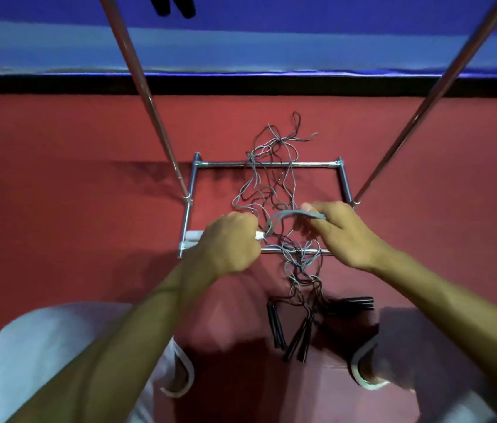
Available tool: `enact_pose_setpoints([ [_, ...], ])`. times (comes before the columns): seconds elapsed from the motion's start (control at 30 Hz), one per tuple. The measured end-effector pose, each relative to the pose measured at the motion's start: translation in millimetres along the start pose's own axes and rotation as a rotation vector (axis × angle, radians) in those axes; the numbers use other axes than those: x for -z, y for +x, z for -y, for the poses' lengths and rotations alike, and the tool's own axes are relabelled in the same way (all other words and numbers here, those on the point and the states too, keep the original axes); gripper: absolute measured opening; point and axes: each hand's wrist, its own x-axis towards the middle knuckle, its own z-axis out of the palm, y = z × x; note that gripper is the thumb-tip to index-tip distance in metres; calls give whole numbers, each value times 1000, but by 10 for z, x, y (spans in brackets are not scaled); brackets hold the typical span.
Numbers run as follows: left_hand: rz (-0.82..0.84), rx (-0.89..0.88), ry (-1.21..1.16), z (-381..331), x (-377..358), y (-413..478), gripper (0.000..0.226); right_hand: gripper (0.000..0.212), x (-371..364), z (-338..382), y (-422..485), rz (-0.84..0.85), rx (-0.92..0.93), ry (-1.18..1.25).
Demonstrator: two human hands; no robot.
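Together, left hand (228, 243) grips white tool (193, 236), right hand (342, 234) pinches grey cords (286, 214).

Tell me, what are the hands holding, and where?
The left hand grips a white tube around its middle; the right hand pinches a bundle of grey cords at one end.

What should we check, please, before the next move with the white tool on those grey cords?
1. Left hand grips the white tool: ok.
2. Right hand pinches the grey cord bundle: ok.
3. Tool tip touches the bundle: cannot tell.
4. Loose cords lie untangled across the metal frame: not ok, they are tangled.
5. Black tassels lie apart from both hands: ok.
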Motion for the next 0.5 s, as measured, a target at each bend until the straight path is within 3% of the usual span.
enact_pose_setpoints([
  [0.03,-50,-15,11,-2,-43,13,26,61,24,99,-34,8,27,38],
  [0.1,-73,-88,24,-40,-96,-27,85,51,78,302,-62,94,186,7],
  [0.13,-88,-146,32,-39,-120,-47,105,50,104,407,-57,138,253,1],
  [0.17,-102,-210,16,-29,-160,-54,111,48,119,473,-52,202,287,48],
  [0.2,-124,-302,-13,-20,-210,-68,102,46,136,530,-65,271,293,128],
  [0.23,-148,-363,-50,-33,-258,-99,79,44,148,547,-85,344,276,238],
  [0.27,-141,-365,-88,-83,-286,-124,49,41,172,552,-108,403,233,347],
  [0.3,-101,-327,-156,-153,-307,-150,34,36,201,538,-119,430,172,449],
  [0.4,-35,-351,-508,-318,-413,-174,42,13,317,482,-64,275,43,746],
  [0.5,65,-365,-872,-381,-261,-210,50,83,296,193,101,96,-124,988],
])
